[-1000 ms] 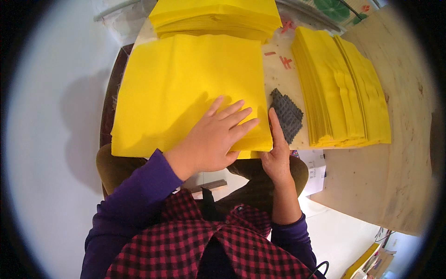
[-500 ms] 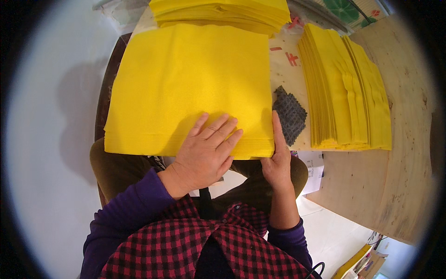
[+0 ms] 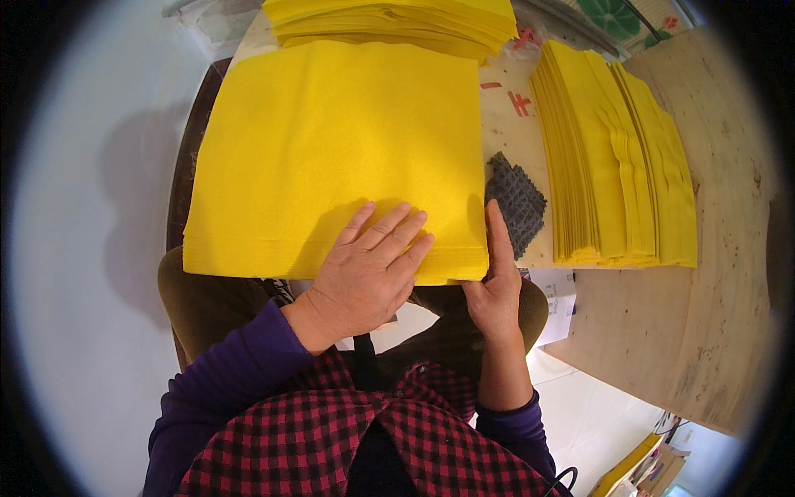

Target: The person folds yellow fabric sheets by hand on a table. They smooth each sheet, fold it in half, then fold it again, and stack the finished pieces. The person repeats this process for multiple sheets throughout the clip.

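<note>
A thick stack of yellow felt sheets lies before me, its near edge reaching over my lap. My left hand rests flat on top near that edge, palm down with fingers spread. Against the stack's right side stands my right hand, open and edge-on, with straight fingers along the side and the thumb at the near corner. Some of its fingers are hidden behind one another. Just right of those fingertips is a dark grey patterned cloth scrap with zigzag edges.
Behind the stack lies another yellow pile. To the right, more folded yellow sheets sit near the edge of the wooden table, which bears red marks. A wooden board extends further right. A white wall rises at left.
The stack's left edge has shifted very slightly left. My right hand has barely moved at the side, and my left hand stays in the same place on top.
</note>
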Tool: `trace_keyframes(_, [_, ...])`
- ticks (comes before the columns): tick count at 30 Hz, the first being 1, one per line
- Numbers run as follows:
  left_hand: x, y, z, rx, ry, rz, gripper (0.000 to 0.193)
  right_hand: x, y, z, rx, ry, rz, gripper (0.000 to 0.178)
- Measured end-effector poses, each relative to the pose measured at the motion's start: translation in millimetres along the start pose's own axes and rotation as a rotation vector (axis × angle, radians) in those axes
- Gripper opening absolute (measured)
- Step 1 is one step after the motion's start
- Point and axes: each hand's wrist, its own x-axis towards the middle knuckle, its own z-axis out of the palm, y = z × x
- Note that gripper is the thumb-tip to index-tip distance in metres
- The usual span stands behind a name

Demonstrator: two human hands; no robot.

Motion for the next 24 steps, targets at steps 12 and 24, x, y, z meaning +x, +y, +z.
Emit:
trace_keyframes(12, [-1.2, -1.5, 6.9, 0.045, 0.018, 0.042, 0.040, -11.2, 2.6, -21.2, -0.134, 0.066, -0.114, 0.069])
trace_keyframes(24, [-2.3, -3.0, 5.0, 0.063, 0.029, 0.072, 0.040, 5.5, -2.5, -11.6, -0.274, 0.059, -0.424, 0.040])
